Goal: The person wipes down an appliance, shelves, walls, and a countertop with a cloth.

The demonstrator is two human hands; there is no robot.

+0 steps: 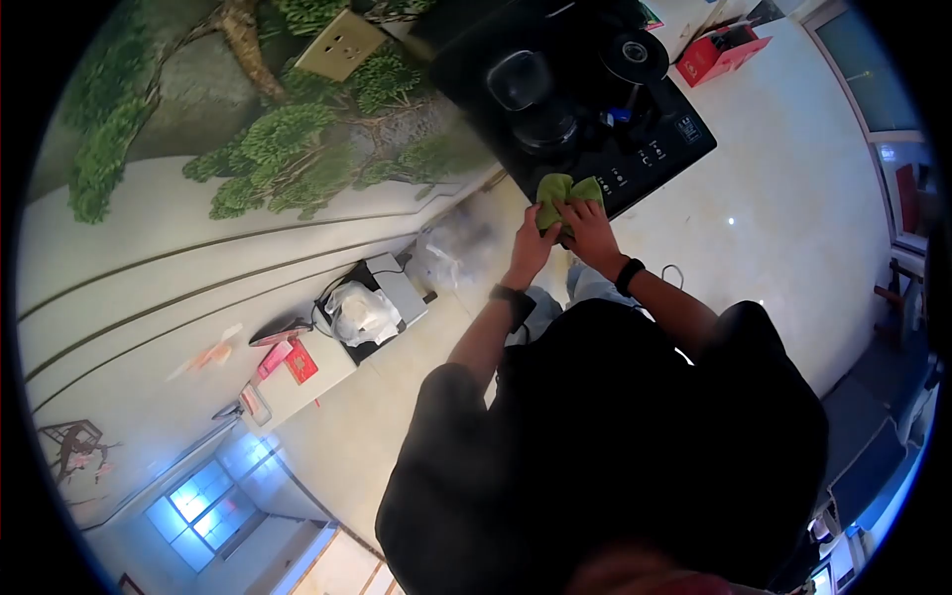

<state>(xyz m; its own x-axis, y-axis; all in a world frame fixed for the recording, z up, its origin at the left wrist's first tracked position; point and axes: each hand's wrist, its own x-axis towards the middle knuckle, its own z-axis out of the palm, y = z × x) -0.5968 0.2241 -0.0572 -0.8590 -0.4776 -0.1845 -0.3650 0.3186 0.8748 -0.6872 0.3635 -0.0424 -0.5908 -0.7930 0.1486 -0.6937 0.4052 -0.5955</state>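
Note:
A green cloth (567,188) lies bunched at the near edge of a black glossy surface (650,164) with pale printed marks. My left hand (531,248) grips the cloth's left side, its fingers bent into the fabric. Close beside it, my right hand (591,236) holds the other side, and the fingertips of both hands nearly meet. Dark bands circle both wrists. Farther back on the black surface stands a transparent, dark-based vessel (531,99). Right of it are a round black piece (635,57) and a small blue item (617,116).
A red box (719,55) stands beyond the black surface's right corner. At the left, a low white cabinet (327,362) along the wall bears a white plastic bag (362,315) and red packets (300,361). Another clear bag (441,260) lies by the wall. A socket plate (340,46) is on the wall.

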